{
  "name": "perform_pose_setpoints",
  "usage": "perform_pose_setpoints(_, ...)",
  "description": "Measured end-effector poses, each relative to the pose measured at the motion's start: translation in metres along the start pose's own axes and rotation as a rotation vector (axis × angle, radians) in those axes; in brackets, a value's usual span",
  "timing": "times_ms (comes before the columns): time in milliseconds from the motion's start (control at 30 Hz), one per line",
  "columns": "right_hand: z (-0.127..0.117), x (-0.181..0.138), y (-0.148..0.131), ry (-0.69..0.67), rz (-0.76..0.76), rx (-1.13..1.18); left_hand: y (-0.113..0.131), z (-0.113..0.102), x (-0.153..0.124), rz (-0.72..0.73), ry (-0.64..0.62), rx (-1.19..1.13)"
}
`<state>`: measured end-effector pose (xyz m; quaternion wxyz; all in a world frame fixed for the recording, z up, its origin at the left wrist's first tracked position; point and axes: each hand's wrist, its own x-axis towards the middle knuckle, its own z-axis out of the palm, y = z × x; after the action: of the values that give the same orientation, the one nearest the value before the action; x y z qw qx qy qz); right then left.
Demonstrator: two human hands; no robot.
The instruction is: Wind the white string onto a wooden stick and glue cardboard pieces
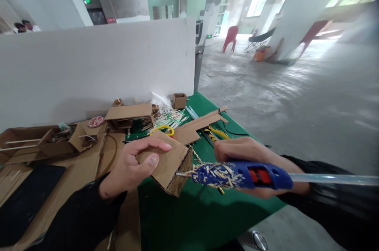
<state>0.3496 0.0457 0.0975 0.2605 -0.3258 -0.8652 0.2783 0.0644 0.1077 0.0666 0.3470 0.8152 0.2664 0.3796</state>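
Note:
My left hand (134, 162) is closed around a small cardboard box (168, 154), thumb and forefinger on its upper face. In my right hand (245, 150) is a blue hot glue gun (237, 174), its front covered with pale shavings. A clear glue stick (334, 179) runs out of the gun's back end to the right. The metal nozzle (183, 174) touches, or nearly touches, the box's right edge. Most of my right fingers are behind the gun. Just past the box lies a cut cardboard strip (189, 130) on the green table (166, 219).
Yellow-handled pliers (217, 132) and yellow scissor handles (166, 129) lie behind the box. Several thin sticks (168, 120) and a small open cardboard box (179, 101) are farther back. Cardboard constructions (53, 140) and a black flat panel (31, 201) are at left. A white partition (97, 69) stands behind.

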Motion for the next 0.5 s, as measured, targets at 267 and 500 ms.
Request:
perform_pose_setpoints(267,0.0001,-0.0028,0.0036,0.027,-0.006,-0.019,-0.0007,0.0003,-0.0004,-0.001,-0.013,-0.019)
perform_pose_setpoints(500,-0.0004,-0.0073,0.0075,0.038,0.008,-0.044,-0.0005,-0.0002,0.0,0.014,-0.016,-0.024)
